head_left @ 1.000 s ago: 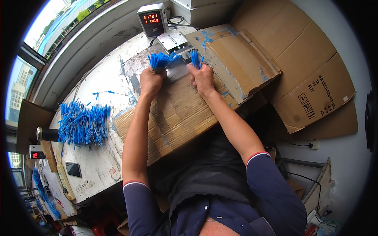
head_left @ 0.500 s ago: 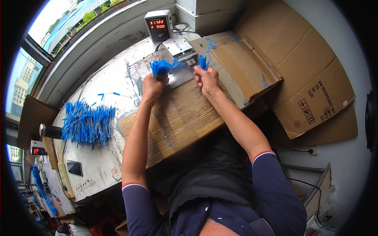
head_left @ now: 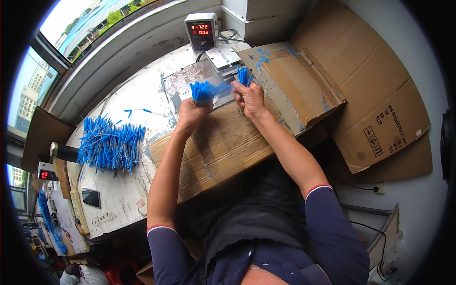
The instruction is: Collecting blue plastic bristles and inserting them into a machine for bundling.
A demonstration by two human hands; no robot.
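My left hand [head_left: 194,115] is closed around a thick bundle of thin blue wire-like pieces [head_left: 202,91], their blue ends fanning upward. To its right, my right hand [head_left: 250,99] grips a smaller bundle of the same blue pieces [head_left: 243,75] standing upright, with the thumb pressed along it. Between the two bundles a blue streak is smeared by motion. Just beyond my hands sits a small metal block device [head_left: 223,59]. A large pile of blue pieces [head_left: 111,145] lies on the table at the left, with a few loose ones behind it.
Cardboard [head_left: 223,156] covers the table's near edge below my hands. A display box with red digits [head_left: 201,32] stands at the back. Cardboard boxes [head_left: 289,80] rise at the right. A phone [head_left: 91,198] and a power strip [head_left: 79,211] lie at the left.
The view has shifted slightly, moving the table right and down in the picture. My left hand is a little lower, and the display's lower digits differ. Both hands still hold their bundles.
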